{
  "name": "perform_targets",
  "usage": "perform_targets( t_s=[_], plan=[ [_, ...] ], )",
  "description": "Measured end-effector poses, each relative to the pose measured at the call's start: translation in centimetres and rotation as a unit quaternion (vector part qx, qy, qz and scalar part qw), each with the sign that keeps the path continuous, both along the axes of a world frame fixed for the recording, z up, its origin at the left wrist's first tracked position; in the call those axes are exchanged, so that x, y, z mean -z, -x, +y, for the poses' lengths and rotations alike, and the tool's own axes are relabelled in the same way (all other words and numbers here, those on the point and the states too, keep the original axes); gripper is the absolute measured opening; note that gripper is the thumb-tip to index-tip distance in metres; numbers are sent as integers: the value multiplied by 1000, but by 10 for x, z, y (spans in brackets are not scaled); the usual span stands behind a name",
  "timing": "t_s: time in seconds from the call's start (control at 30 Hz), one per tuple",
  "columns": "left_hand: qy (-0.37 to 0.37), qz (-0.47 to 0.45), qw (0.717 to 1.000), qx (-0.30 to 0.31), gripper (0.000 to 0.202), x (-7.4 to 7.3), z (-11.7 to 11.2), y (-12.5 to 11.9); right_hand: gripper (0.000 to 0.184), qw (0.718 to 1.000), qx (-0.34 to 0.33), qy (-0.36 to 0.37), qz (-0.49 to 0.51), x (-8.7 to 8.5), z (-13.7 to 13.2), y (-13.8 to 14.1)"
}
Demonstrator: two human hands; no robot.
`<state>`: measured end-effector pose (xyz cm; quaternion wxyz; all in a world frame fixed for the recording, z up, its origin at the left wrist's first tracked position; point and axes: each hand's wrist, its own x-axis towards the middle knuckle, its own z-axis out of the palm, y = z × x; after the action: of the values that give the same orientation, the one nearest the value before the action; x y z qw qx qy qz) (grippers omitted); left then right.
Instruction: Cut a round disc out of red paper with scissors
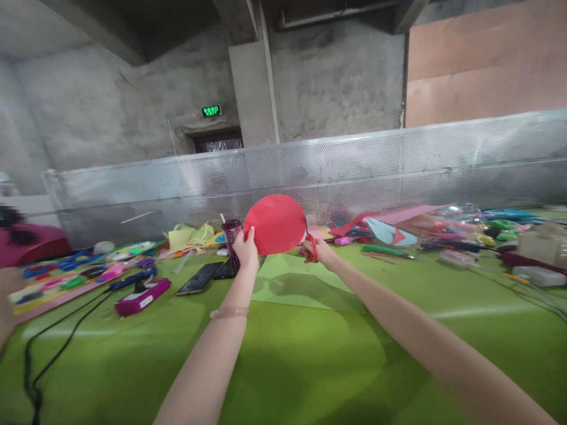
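A round piece of red paper [277, 223] is held up above the table by my left hand [246, 249], whose thumb presses on its near face at the lower left edge. My right hand [319, 252] grips red-handled scissors [313, 248] at the paper's right edge. The blades point upward along that edge, and how far apart they are I cannot make out. Below both hands a light green sheet of paper [305, 286] lies on the green tabletop [310, 348].
To the left are a dark tumbler with a straw [231, 233], a phone [200, 278], a magenta box [142, 296] with black cables and bright craft pieces. Paper scraps, a green-handled tool [387, 252] and bagged items lie right. Another person's arm [6, 301] shows at far left.
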<state>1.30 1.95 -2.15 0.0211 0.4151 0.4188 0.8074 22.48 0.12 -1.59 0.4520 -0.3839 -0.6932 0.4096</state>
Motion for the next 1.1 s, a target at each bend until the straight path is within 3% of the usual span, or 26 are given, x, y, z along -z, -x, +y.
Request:
perform_targets(
  t_s=[1.1],
  plan=[
    [-7,-10,1000,17,31,0,-1,0,26,1000,17,3,7,2,4,0]
  ],
)
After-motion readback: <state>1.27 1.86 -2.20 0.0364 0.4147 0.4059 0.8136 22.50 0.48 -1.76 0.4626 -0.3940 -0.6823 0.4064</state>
